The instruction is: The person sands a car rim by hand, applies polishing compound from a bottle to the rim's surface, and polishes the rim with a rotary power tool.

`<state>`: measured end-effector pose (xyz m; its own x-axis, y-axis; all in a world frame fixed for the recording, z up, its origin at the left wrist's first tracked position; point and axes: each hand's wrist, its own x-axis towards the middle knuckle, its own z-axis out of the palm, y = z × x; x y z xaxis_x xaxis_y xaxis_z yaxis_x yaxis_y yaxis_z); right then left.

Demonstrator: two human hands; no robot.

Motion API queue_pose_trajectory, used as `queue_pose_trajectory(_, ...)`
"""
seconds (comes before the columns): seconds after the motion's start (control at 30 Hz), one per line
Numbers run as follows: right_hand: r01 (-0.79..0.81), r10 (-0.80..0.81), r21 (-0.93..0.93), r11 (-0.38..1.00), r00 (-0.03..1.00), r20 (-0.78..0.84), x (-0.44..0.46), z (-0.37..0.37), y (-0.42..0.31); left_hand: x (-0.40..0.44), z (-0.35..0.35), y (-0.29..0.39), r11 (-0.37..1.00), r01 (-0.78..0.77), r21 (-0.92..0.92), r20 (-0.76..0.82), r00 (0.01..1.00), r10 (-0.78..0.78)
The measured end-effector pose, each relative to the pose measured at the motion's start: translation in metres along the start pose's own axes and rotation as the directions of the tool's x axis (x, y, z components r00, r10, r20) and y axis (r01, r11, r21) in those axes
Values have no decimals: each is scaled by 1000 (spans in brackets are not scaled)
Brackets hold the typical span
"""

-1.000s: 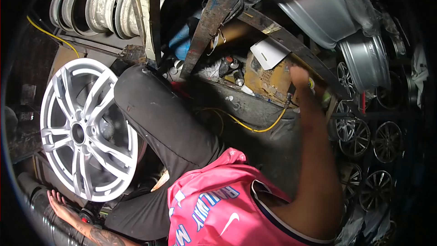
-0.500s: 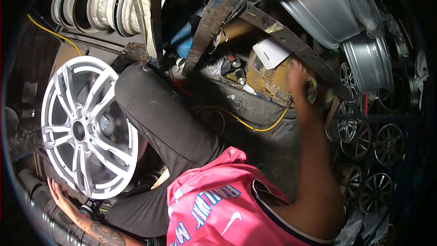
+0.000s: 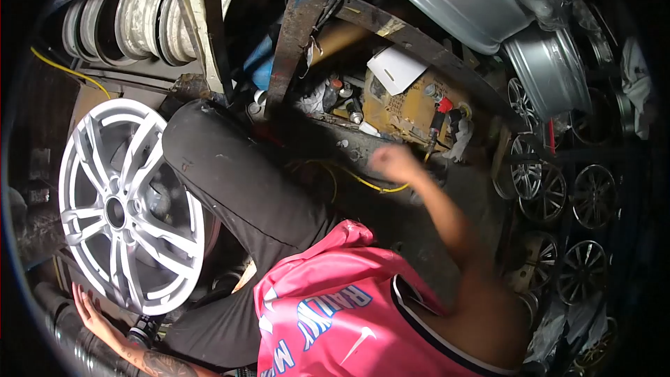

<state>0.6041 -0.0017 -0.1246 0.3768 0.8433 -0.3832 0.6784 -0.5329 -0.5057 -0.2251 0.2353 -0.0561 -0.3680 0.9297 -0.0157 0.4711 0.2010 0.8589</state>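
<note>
A silver alloy wheel (image 3: 115,213) with twin spokes stands tilted at the left, beside my bent knee. My left hand (image 3: 94,318) is at its lower rim, fingers stretched out and apart; contact with the rim is unclear. Blurred by motion, my right hand (image 3: 396,164) hangs over the floor to the right of my leg. Its fingers look curled, but whether they hold anything does not show. Beyond it, an air tool (image 3: 438,120) with a red part lies against a cardboard box (image 3: 391,108). A yellow hose (image 3: 373,185) runs across the floor near the tool.
A white sheet (image 3: 396,70) lies on the box, with small bottles (image 3: 352,108) beside it. Metal frame posts (image 3: 289,35) rise ahead. Wheel rims (image 3: 143,21) sit on a shelf at upper left; wrapped rims (image 3: 548,73) and several wheels (image 3: 593,195) fill the right side.
My right hand has moved left and down, away from the air tool, which now shows in full by the box. My left hand stays beside the wheel. The whole view has shifted slightly.
</note>
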Motion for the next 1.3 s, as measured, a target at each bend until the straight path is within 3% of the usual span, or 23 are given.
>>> queue_pose_trajectory(0.07, -318, 263, -41, 947, 843, -468, 25, -56, 54, -3, -8, 2, 1000, 16, -17, -7, 1000, -16)
queue_pose_trajectory(0.1, -262, 75, -213, 941, 776, -626, 28, -83, 93, -8, -6, 6, 999, 9, -53, -30, 999, -10)
queue_pose_trajectory(0.17, -536, 399, -70, 841, 703, -589, 36, -118, 135, -20, 0, 21, 997, 32, -75, -78, 996, -38)
queue_pose_trajectory(0.2, -281, 3, -429, 858, 839, -544, 43, -118, 218, -23, 3, 28, 996, 66, -64, -110, 991, -73)
queue_pose_trajectory(0.23, -50, -394, -748, 662, 826, -403, 49, -118, 290, -27, 3, 25, 997, 41, -72, -139, 989, -51)
queue_pose_trajectory(0.3, -533, 370, -192, 824, 763, -530, 51, -118, 194, -30, 0, 19, 994, 9, -108, -161, 987, -27)
queue_pose_trajectory(0.37, -683, 409, -265, 681, 655, -635, 86, -121, 264, -22, -9, -8, 981, -81, -175, -178, 983, 50)
queue_pose_trajectory(0.43, -773, 577, -37, 633, 503, -643, 87, -123, 208, -30, -5, 0, 976, 7, -217, -218, 974, -56)
queue_pose_trajectory(0.47, -540, 530, 171, 824, 629, -569, 118, -133, 312, -31, 1, 13, 980, 20, -200, -219, 973, -65)
queue_pose_trajectory(0.5, -430, 608, 431, 793, 601, -520, 122, -133, 309, -30, 2, 11, 978, 13, -210, -197, 979, -56)
queue_pose_trajectory(0.53, -295, 678, 660, 690, 582, -449, 119, -130, 292, -30, 3, 9, 975, 5, -224, -170, 984, -44)
queue_pose_trajectory(0.6, -132, 636, 708, 693, 574, -516, 88, -123, 209, -33, -2, 8, 977, 13, -213, -135, 990, -43)
queue_pose_trajectory(0.67, 115, 523, 670, 733, 536, -663, 64, -110, 173, -35, -7, 5, 980, 25, -199, -133, 990, -53)
queue_pose_trajectory(0.73, 104, 421, 531, 841, 491, -763, 31, -92, 135, -37, -11, 5, 975, 37, -221, -165, 983, -75)
queue_pose_trajectory(0.8, -9, 589, 736, 677, 606, -534, -14, -65, 47, -38, -8, 10, 967, 30, -255, -169, 983, -75)
queue_pose_trajectory(0.83, 58, 354, 796, 603, 874, -332, -24, -56, 54, -38, -5, 14, 963, 25, -269, -157, 985, -69)
queue_pose_trajectory(0.87, 40, 220, 809, 586, 953, -207, -31, -42, 62, -40, -1, 19, 959, 21, -282, -142, 988, -63)
queue_pose_trajectory(1.0, -21, -31, 907, 420, 999, 37, -40, 30, -67, -46, 30, 37, 957, 25, -289, 208, 977, 37)
queue_pose_trajectory(1.1, -20, -150, 740, 672, 975, 163, -32, 35, -161, -89, 77, 90, 948, 203, -244, 694, 719, 25)
queue_pose_trajectory(1.13, 91, -268, 679, 729, 950, 160, -33, 36, -213, -108, 103, 96, 917, 136, -374, 753, 622, 215)
queue_pose_trajectory(1.17, 164, -344, 654, 739, 926, 156, -31, 37, -243, -121, 119, 113, 917, -33, -398, 825, 424, 373)
queue_pose_trajectory(1.2, 242, -421, 627, 741, 894, 153, -27, 38, -269, -140, 136, 122, 945, 70, -318, 920, 263, 290)
queue_pose_trajectory(1.3, 235, -491, 602, 763, 816, 304, -20, 40, -347, -193, 184, 128, 841, 383, -383, 921, 225, 318)
